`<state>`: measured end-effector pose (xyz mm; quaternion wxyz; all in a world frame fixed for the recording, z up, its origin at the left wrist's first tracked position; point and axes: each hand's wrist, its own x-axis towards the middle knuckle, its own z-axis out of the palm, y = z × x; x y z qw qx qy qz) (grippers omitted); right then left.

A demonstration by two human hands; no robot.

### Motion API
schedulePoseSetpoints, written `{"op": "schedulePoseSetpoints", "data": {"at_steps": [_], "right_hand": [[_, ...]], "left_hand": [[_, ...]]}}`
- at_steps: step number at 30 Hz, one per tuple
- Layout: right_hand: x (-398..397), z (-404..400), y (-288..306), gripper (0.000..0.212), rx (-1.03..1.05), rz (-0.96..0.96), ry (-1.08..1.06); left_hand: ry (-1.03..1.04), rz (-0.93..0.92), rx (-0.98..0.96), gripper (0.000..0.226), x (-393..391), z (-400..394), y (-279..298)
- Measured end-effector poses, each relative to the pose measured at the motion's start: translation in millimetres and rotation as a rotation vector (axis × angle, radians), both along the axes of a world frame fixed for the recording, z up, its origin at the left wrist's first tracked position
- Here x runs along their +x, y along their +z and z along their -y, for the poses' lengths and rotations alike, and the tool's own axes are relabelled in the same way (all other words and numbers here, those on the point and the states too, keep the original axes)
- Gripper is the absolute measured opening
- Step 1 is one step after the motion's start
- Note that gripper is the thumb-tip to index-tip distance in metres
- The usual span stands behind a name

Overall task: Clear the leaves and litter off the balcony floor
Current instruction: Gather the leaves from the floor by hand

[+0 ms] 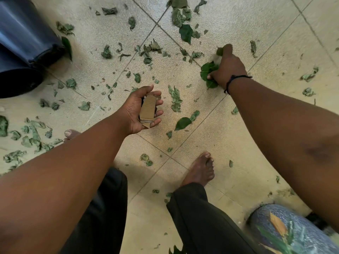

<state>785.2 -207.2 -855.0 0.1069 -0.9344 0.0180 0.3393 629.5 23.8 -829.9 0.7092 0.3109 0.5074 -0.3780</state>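
Green leaves lie scattered all over the beige tiled floor [229,136], thickest at the top centre [180,15] and the far left [31,136]. My left hand [141,110] is palm up in the middle and grips a strip of brown cardboard [147,109] with some smaller scraps under it. My right hand [226,67] reaches down to the floor at the upper right and grips a bunch of fresh green leaves [208,73]; its forefinger touches another leaf [219,51].
A dark plastic bin [22,46] stands at the upper left. A blue patterned bag or sack [289,233] with leaves and litter in it sits at the lower right. My bare feet [200,170] stand on the tiles below the hands.
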Motion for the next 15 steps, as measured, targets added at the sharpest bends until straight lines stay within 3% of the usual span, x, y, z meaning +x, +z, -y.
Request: {"op": "schedulePoseSetpoints", "data": {"at_steps": [3, 6, 10, 12, 15], "right_hand": [[-2, 5, -8, 0.043, -0.044, -0.041, 0.081], [-14, 13, -10, 0.02, 0.039, -0.082, 0.058], [-60, 10, 12, 0.017, 0.19, -0.208, 0.085], [-95, 3, 21, 0.016, 0.222, -0.284, 0.238], [-140, -1, 15, 0.014, 0.205, -0.25, 0.554]], "left_hand": [[0.001, -0.008, 0.012, 0.03, -3, -3, -1], [0.018, -0.015, 0.014, 0.032, -9, -2, 0], [0.024, -0.014, 0.008, 0.035, -14, -4, 2], [0.034, -0.018, 0.012, 0.035, -16, -6, 2], [0.042, -0.022, 0.014, 0.035, -17, -8, 2]]}}
